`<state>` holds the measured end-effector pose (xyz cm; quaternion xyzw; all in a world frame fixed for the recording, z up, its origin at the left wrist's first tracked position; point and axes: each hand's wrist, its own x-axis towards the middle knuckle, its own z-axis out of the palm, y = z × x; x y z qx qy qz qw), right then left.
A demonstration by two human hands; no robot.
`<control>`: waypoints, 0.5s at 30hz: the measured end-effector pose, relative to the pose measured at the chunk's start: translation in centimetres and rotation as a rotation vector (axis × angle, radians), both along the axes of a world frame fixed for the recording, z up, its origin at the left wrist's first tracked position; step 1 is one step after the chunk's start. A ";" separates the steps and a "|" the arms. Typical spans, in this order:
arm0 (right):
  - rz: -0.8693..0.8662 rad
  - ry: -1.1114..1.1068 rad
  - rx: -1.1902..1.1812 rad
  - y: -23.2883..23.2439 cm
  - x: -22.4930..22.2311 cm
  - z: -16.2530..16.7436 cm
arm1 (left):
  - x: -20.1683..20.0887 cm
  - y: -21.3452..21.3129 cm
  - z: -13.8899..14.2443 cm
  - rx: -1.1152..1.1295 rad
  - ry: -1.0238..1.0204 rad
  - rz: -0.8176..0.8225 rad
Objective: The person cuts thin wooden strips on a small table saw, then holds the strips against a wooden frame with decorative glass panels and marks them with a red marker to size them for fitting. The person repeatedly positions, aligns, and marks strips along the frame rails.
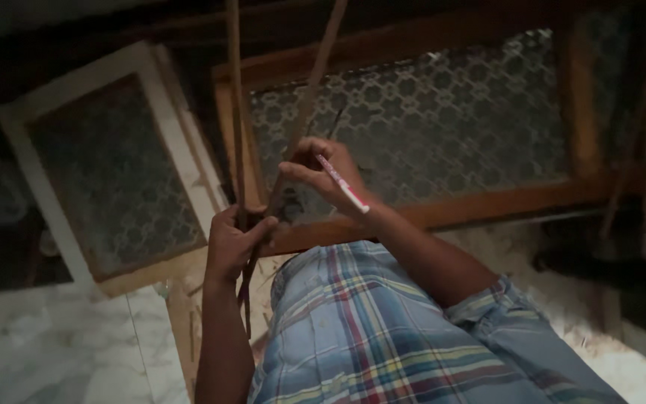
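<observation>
Your left hand (233,243) is closed around two thin wooden strips (239,150) that rise past the brown-framed patterned-glass panel (443,127). Your right hand (323,176) grips the slanted strip higher up, a red-and-white pencil (344,184) pinched in its fingers. A white-framed panel (106,168) lies left.

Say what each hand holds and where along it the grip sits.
The left hand grips thin wooden strips near their lower ends. The right hand holds another strip low down, with a pencil between its fingers.

Floor (54,352), perhaps marble: framed panels (114,172).
</observation>
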<state>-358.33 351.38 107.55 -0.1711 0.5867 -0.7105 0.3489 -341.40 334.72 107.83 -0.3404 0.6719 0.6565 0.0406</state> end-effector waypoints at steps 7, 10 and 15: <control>-0.174 -0.080 -0.017 3.3 -0.3 -0.4 | -1.7 0.1 2.6 -0.251 0.106 0.021; -0.260 -0.192 -0.106 5.0 -0.8 -1.1 | -0.6 -2.5 4.0 -0.509 0.346 0.048; -0.392 -0.232 -0.245 8.1 -1.9 -3.1 | 2.0 -6.4 6.0 -0.505 0.275 0.276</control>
